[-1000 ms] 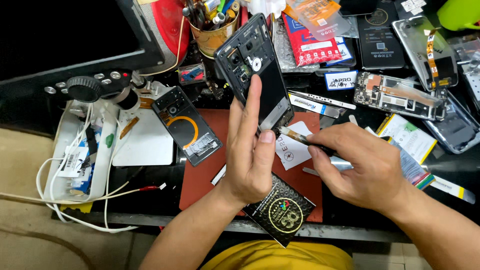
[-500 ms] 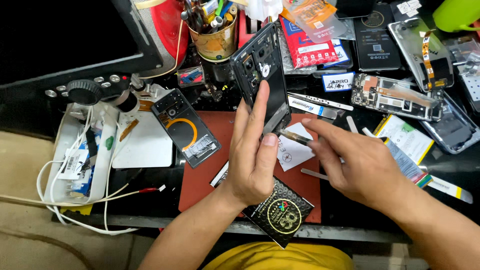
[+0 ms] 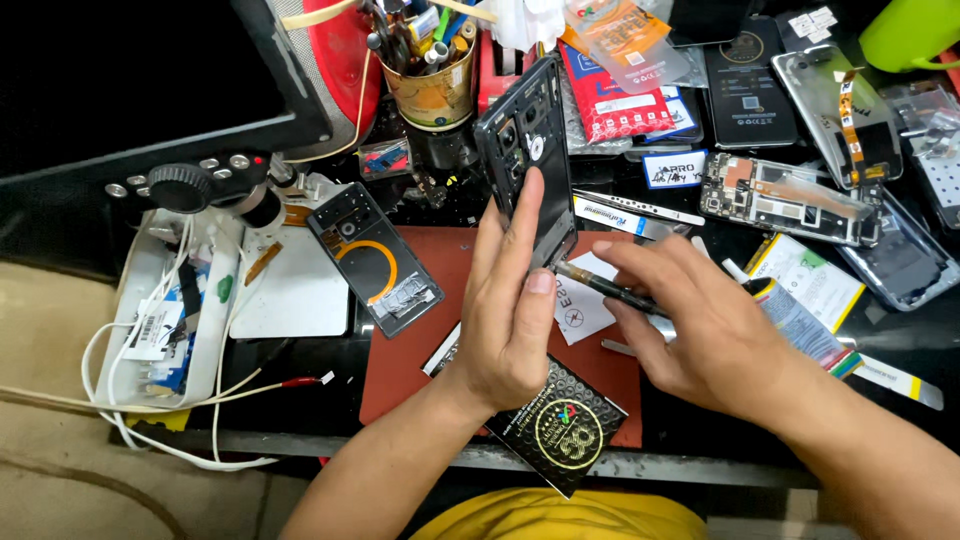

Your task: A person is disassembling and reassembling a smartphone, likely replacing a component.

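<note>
Opened phone frame [image 3: 528, 165] raised a little higher and steeper than a second ago above the red mat [image 3: 440, 330], pinched along its edge by the left hand [image 3: 510, 320] — thumb on the near face. Dark slim tool [image 3: 610, 288] now tucked at the frame's lower corner, right hand [image 3: 700, 330] fingers closed around it. Beyond, a red packet [image 3: 625, 105] and a white label strip [image 3: 640, 208]; nearer, a black card with a round gold emblem [image 3: 560, 430].
</note>
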